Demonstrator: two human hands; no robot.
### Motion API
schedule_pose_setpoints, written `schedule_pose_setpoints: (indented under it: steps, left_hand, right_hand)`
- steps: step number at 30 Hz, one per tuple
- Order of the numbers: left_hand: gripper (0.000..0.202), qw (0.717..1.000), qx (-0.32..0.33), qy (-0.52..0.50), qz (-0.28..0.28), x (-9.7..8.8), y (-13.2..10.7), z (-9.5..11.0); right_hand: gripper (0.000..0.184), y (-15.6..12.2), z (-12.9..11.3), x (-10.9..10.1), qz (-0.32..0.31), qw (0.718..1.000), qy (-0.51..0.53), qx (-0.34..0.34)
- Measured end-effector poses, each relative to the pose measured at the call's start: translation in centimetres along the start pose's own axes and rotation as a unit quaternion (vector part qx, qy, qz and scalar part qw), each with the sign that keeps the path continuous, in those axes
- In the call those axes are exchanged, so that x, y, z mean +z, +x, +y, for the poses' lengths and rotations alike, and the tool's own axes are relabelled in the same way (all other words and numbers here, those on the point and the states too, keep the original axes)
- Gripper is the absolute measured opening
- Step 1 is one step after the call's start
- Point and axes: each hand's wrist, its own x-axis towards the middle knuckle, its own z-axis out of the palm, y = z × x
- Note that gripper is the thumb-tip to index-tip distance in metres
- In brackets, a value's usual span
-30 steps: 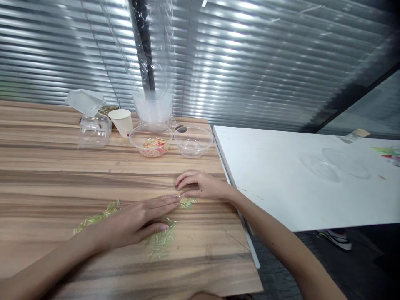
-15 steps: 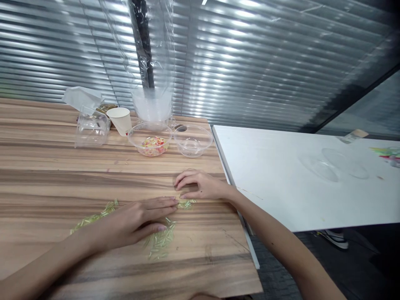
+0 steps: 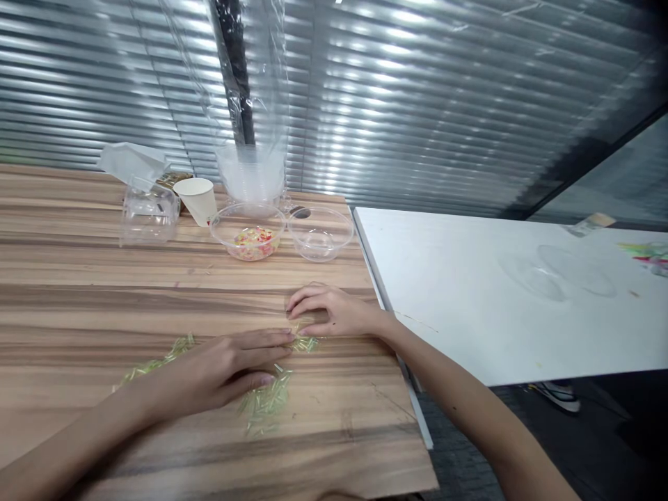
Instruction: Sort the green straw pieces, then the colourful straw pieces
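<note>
My left hand [image 3: 232, 363] lies low over the wooden table with its fingers stretched out to the right, and its fingertips reach a small cluster of yellow-green cut tube pieces [image 3: 307, 344]. On the far side of that cluster my right hand [image 3: 331, 311] rests with curved fingers, thumb apart from them, holding nothing visible. Another heap of the pieces [image 3: 266, 403] spreads below my left thumb, partly covered by the hand. A third, longer heap [image 3: 159, 362] lies beyond my left wrist, which hides part of it.
Toward the back stand a clear bowl with red and yellow bits [image 3: 254, 243], a second clear bowl [image 3: 321, 240], a paper cup [image 3: 198, 202], a clear plastic box [image 3: 149, 217] and stacked bowls in a bag [image 3: 250, 174]. A white table [image 3: 443, 278] adjoins on the right.
Both hands stay almost in place. My right fingers have shifted very slightly left and toward me, around the small cluster. The whole view has moved a little.
</note>
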Motion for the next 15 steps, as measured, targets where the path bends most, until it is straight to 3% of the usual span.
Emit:
schedule_pose_setpoints:
  steps: [15]
  left_hand:
    - [0.042,1.000,-0.014,-0.026,0.000,-0.32,-0.01,0.32]
  right_hand:
    - [0.011,0.00,0.08,0.30,0.017,1.000,0.002,0.008]
